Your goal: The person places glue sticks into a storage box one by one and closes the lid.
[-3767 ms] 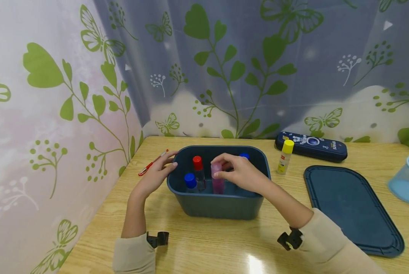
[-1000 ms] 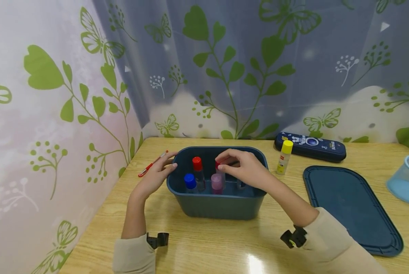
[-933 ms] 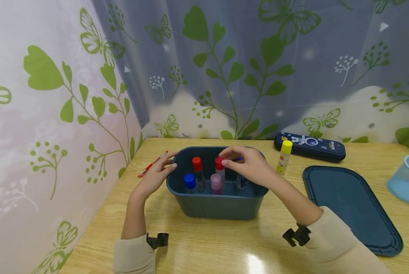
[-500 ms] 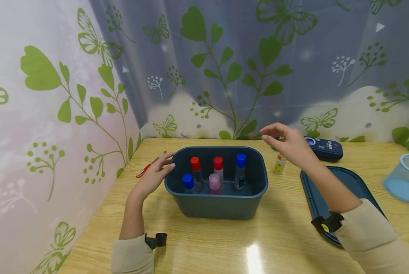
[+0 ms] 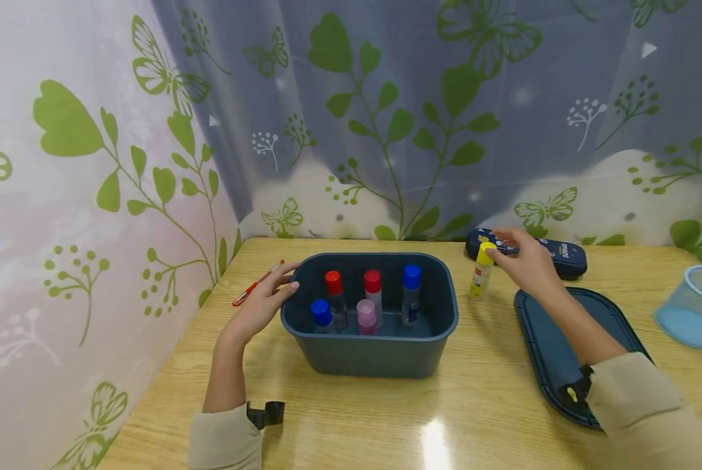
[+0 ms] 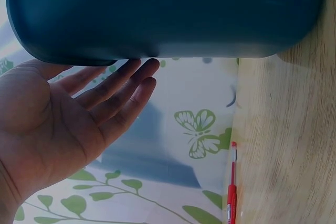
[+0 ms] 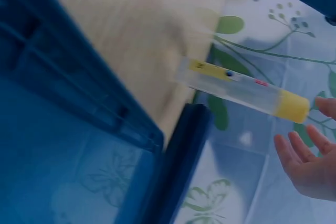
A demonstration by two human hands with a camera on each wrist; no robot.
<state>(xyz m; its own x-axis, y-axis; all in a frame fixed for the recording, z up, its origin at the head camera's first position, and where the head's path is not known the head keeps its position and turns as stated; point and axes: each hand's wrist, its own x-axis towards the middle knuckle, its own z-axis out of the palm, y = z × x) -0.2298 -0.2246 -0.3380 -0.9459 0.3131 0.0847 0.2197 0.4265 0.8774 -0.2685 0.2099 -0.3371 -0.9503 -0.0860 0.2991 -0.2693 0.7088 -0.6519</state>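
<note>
My right hand [image 5: 526, 264] is at the yellow cap of a small clear bottle [image 5: 478, 284] standing upright on the table. The right wrist view shows thumb and fingers spread on either side of the cap, with gaps between them and the cap [image 7: 294, 107]. My left hand [image 5: 260, 307] rests at the left rim of a dark blue-green plastic box [image 5: 380, 358]; its fingers are extended, fingertips at the wall in the left wrist view [image 6: 152, 66]. Inside the box stand several small bottles, among them a pink one [image 5: 367, 318] and a blue-capped one [image 5: 411, 301].
Behind the yellow-capped bottle lies a navy pencil case [image 5: 569, 259]. A dark lid [image 5: 553, 385] lies flat under the right forearm. A light blue mesh basket [image 5: 688, 320] stands at far right, and a red pen [image 5: 249, 294] left of the box. Patterned curtains [image 5: 386, 163] border the table.
Earlier the pink bottle, then a red-capped bottle, was between my right fingers inside the box. That hand has left the box and moved right to the yellow cap. My left hand stays put.
</note>
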